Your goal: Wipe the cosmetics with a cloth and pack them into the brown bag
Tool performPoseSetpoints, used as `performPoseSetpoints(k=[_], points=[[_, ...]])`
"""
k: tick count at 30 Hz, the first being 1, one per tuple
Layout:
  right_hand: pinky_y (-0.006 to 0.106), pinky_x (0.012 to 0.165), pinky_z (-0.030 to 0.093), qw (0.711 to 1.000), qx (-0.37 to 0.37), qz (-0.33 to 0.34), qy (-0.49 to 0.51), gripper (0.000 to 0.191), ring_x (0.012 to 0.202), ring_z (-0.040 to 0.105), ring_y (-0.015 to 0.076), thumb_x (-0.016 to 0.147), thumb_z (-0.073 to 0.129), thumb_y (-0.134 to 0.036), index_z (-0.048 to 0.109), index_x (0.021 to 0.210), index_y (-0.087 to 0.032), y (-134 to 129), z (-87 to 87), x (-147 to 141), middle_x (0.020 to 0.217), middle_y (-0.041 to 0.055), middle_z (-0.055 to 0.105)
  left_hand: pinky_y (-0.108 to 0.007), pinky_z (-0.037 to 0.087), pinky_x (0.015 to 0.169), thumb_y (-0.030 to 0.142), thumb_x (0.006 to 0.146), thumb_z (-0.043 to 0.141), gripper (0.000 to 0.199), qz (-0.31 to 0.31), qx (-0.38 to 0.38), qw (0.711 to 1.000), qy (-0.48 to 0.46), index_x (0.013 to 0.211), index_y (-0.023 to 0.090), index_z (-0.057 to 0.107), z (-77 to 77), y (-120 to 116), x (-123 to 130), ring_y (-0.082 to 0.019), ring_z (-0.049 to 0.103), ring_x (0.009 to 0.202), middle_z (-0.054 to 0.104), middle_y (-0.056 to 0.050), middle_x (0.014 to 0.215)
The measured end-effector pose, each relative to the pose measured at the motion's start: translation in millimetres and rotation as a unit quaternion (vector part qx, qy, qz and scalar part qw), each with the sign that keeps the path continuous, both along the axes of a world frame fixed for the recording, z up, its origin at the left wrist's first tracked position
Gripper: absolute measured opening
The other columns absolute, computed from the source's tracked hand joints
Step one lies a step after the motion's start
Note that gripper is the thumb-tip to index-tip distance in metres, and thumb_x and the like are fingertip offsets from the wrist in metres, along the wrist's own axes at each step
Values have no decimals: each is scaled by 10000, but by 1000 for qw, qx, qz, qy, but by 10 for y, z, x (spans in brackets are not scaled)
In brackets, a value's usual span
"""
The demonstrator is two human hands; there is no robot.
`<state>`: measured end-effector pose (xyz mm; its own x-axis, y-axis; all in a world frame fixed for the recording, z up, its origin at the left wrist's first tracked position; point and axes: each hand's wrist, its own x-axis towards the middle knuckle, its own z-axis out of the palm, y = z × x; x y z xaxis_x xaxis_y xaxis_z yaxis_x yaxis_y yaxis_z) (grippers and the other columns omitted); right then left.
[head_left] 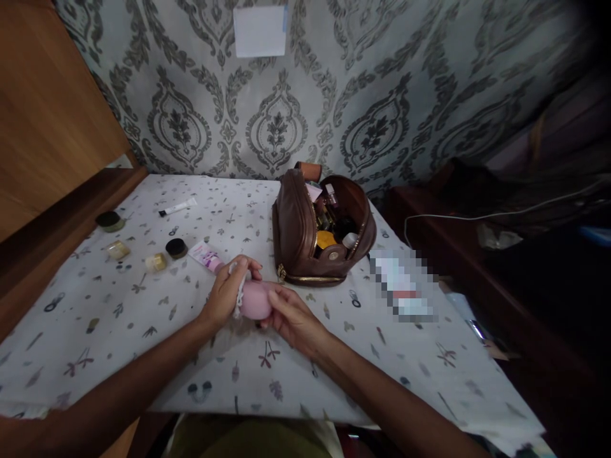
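Note:
Both hands meet over the patterned tablecloth [277,388], in front of the bag. My left hand [222,296] is closed around the left end of a rounded pink item [256,301] with a white frilly edge; its exact kind is unclear. At its right end, the fingers of my right hand [296,321] pinch the same item. A white and purple squeeze tube [204,256] lies just beyond my left hand. Behind my hands stands a brown cosmetic bag [293,232], unzipped, with a yellow round item [326,240] and several small cosmetics inside.
To the left sit a black-lidded jar [176,248], two small gold-toned containers [156,262], a dark-lidded green jar [109,221] and a thin white tube [179,207]. A blurred-out item [405,286] lies right of the bag. Wooden furniture [52,108] borders the left side.

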<state>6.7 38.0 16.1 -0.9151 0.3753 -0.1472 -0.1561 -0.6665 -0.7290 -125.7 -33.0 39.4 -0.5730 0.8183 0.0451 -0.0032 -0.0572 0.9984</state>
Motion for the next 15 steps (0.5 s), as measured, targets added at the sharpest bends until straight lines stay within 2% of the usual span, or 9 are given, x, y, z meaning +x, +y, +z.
performPoseSetpoints(k=[4,8,11,13,15], points=[[180,579,507,1000,5,1,4,508,734,602,109,592,923,-384,720,1017,-195,-8,-4,12,976,24,700,-261,494,740,551,892,537,392,-8,-9,999,-45,820,182,650,12,2,23,-159,601,744,636,-7,771],[225,659,519,1000,3,-8,8,474,796,635,144,699,823,-540,723,1040,-225,6,0,3,1019,40,709,-268,517,708,626,841,575,454,8,-17,993,-121,910,186,664,7,11,58,-180,645,783,705,-39,895],[282,832,519,997,57,-55,5,523,965,644,195,707,777,-623,719,1061,-242,28,1,-1,1101,53,706,-287,541,715,667,795,621,516,9,-5,979,-206,1008,198,648,-7,30,79,-198,677,821,733,-53,975],[318,943,486,989,115,-90,3,575,1078,624,219,676,797,-626,705,1110,-261,50,-7,9,1169,53,692,-280,549,712,667,765,662,536,2,-1,968,-252,1014,192,654,-6,41,97,-199,687,820,743,-50,939],[350,984,470,976,188,-111,6,634,1135,611,237,643,828,-607,682,1164,-277,75,-18,29,1211,52,679,-256,548,683,640,765,686,514,0,-9,957,-290,987,177,673,11,47,122,-182,687,760,744,-38,849]])
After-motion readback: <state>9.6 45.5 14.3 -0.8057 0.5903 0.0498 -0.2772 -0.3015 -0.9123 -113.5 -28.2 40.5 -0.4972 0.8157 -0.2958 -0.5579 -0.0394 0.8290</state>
